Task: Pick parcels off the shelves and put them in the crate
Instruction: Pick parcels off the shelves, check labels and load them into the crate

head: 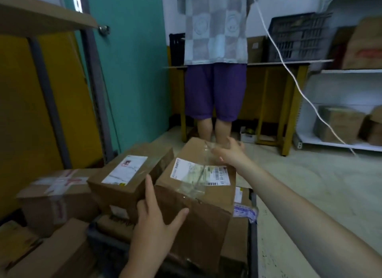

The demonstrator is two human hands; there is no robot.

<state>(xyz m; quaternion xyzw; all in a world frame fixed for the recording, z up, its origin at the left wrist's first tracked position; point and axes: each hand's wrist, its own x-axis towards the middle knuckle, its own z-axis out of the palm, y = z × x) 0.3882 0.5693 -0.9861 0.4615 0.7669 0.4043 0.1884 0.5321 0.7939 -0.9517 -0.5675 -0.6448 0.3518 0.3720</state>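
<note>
A brown cardboard parcel (198, 197) with a white shipping label and loose clear tape lies tilted on top of other parcels in a dark crate (253, 236). My left hand (154, 222) presses on its near left corner, with spread fingers on the side and the thumb on the front face. Reaching across the top, my right hand (229, 153) curls its fingers over the far corner. A second labelled parcel (126, 174) leans right beside it on the left.
More cardboard boxes (57, 197) are stacked at the lower left under a metal shelf post (47, 91). A person in purple shorts (215, 87) stands ahead by a yellow table carrying a black crate (299, 37). White shelves (339, 145) with boxes stand at right; a white cable (289, 73) hangs across.
</note>
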